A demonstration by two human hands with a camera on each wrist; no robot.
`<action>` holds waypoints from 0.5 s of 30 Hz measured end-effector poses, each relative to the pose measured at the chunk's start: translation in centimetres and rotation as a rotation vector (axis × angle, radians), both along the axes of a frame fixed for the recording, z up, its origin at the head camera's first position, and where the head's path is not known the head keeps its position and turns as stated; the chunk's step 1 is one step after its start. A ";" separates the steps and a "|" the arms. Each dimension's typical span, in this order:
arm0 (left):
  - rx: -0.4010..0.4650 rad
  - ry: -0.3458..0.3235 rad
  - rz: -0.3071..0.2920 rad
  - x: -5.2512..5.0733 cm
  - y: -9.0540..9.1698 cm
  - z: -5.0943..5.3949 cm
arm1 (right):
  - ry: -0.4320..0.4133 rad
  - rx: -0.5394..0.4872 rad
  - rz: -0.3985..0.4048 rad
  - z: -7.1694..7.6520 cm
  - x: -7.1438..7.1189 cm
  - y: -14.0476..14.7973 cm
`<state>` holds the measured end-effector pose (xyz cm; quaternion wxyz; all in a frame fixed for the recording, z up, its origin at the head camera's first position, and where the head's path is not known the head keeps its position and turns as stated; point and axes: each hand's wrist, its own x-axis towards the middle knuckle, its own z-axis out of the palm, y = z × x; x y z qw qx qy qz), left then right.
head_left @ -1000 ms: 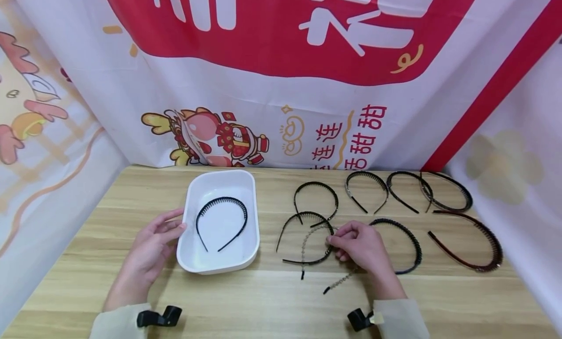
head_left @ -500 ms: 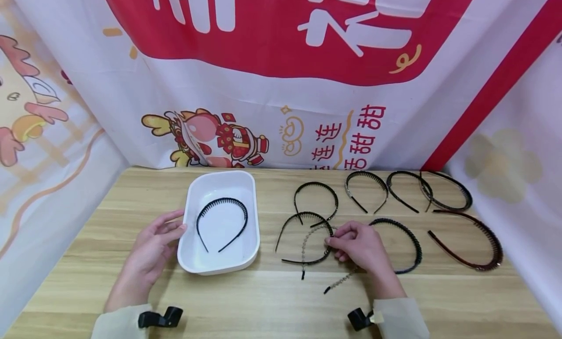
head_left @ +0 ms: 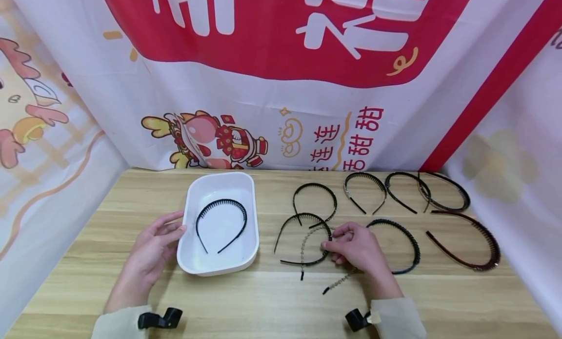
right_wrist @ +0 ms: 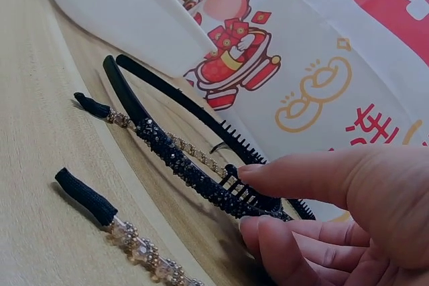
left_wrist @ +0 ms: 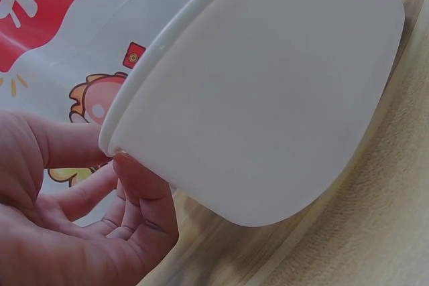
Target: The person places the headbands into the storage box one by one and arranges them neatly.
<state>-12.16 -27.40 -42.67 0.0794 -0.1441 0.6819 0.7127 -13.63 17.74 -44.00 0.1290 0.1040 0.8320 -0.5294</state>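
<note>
left hand: [head_left: 151,249] at the left side of the white tray [head_left: 239,262], digits bent, gripping its rim
right hand: [head_left: 355,249] thumb and finger close together, pinching the right side of the sequined black headband [right_wrist: 194,175]; other fingers folded in below
sequined headband: on the table side, just right of the tray, ends toward the tray, glittery stones along one arm, comb teeth inside the curve; can't tell whether the pinched part is clear of the table
beaded headband: [right_wrist: 137,246] clear-and-gold beads, black sleeves on both ends; lies crossed by the sequined one, middle partly behind the right hand
thin black headband: [head_left: 313,185] just behind, one end overlapping the sequined one
tray load: one toothed black headband [head_left: 225,201] flat on the tray floor, ends toward the person
right of hand: dark twisted headband [head_left: 414,246], then reddish-brown headband [head_left: 495,246] further out
back row: three more, separate black headband [head_left: 364,174] plus two overlapping headbands [head_left: 397,173] near the corner
surface: wood-grain table [head_left: 272,309]
backdrop: white cloth [head_left: 246,95] with red and cartoon print
cuffs: pale sleeves [head_left: 120,323], black mount [head_left: 160,319] at each wrist
</note>
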 end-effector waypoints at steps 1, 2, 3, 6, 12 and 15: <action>0.001 0.001 0.000 0.0 0.0 0.0 | -0.001 -0.003 -0.002 0.0 0.0 0.0; 0.004 0.002 0.001 0.0 0.0 0.0 | -0.002 -0.003 -0.004 0.0 0.0 0.0; 0.008 0.003 0.004 0.0 0.0 0.1 | -0.002 -0.003 -0.005 0.0 0.0 -0.1; 0.020 0.007 0.009 0.0 0.0 0.1 | -0.003 0.003 -0.013 -0.1 0.0 -0.1; 0.028 0.009 0.011 -0.1 0.0 0.1 | -0.003 0.003 -0.040 -0.1 0.0 -0.1; 0.018 0.004 0.004 -0.1 0.0 0.1 | 0.000 -0.021 -0.054 -0.1 0.1 0.0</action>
